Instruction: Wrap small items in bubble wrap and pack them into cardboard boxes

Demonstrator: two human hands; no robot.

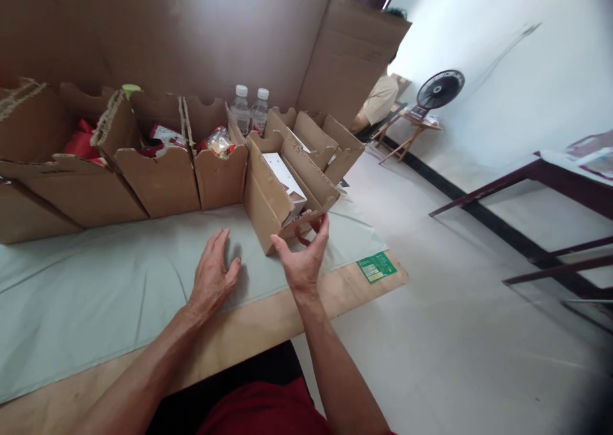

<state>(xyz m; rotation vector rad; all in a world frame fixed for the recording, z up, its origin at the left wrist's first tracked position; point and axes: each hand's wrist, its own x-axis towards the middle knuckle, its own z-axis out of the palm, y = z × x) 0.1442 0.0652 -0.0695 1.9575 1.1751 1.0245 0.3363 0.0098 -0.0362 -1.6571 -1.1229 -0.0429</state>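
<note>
My right hand (304, 259) is at the near end of an open cardboard box (268, 195). Its thumb lies toward the left edge and its fingers curl at the right, gripping the end, with some fingertips partly hidden. Inside that box stands a white carton (286, 178). My left hand (213, 275) rests over the pale green cloth (158, 262), thumb apart from the fingers, holding nothing. To its upper left, another cardboard box (223, 183) contains wrapped snack packets (220, 142).
More cardboard boxes (158, 183) line the left side. Two clear bottles (241, 109) stand behind them, before a tall cardboard panel (215, 45). A green label (377, 267) lies at the table's right corner. Beyond are a fan (439, 89), a dark table (565, 186) and a seated person (383, 96).
</note>
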